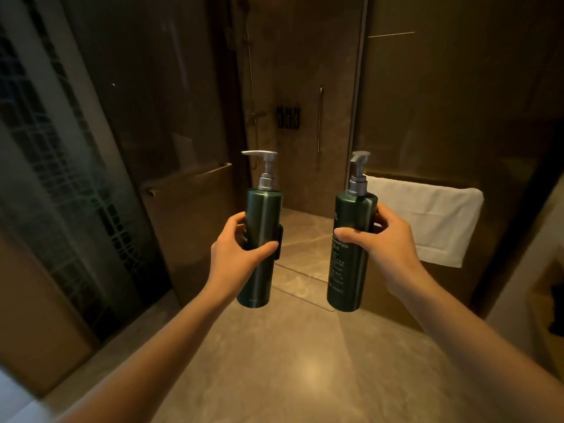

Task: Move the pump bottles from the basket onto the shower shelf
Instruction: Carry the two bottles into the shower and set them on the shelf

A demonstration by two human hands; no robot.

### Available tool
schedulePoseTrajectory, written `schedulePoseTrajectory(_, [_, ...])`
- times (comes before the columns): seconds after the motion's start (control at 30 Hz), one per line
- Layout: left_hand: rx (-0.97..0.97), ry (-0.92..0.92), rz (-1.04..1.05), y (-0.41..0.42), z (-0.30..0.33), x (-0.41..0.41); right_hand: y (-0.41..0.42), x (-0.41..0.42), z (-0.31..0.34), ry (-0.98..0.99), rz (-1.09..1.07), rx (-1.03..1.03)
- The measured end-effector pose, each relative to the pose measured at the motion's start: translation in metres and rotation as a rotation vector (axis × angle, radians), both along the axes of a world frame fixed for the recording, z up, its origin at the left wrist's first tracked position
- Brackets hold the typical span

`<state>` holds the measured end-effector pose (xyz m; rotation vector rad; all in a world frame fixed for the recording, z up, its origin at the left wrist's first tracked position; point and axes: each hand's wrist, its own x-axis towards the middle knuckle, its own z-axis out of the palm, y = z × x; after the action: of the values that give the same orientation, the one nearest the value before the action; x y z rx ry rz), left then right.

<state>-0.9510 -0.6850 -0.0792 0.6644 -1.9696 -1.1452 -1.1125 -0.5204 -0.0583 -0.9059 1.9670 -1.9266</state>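
Note:
I hold two dark green pump bottles with silver pumps upright in front of me. My left hand [236, 247] grips the left bottle [262, 215] around its middle; a black clip sits on its right side. My right hand [386, 239] grips the right bottle [351, 270], whose white label text faces me. On the far shower wall hangs a small black holder [288, 118] with dark bottles in it. The basket is out of view.
An open shower doorway lies straight ahead with a glass panel [171, 123] on the left and a door handle [319, 117] beyond. A white towel [427, 215] hangs on a rail at the right. The floor is glossy stone tile [290, 361].

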Motion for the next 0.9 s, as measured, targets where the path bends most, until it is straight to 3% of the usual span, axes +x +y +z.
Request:
schedulePoseTrajectory(0.3, [-0.032, 0.004, 0.059, -0.123, 0.045, -0.121, -0.134, -0.123, 0.044, 0.062, 0.053, 0.020])
schedulePoseTrajectory(0.57, [0.009, -0.005, 0.079, -0.257, 0.017, -0.210, -0.265, -0.215, 0.012, 0.025, 0.029, 0.072])
schedulePoseTrajectory(0.9, [0.016, 0.019, 0.037, -0.448, 0.041, -0.334, -0.453, -0.330, 0.040, 0.062, -0.015, 0.046])
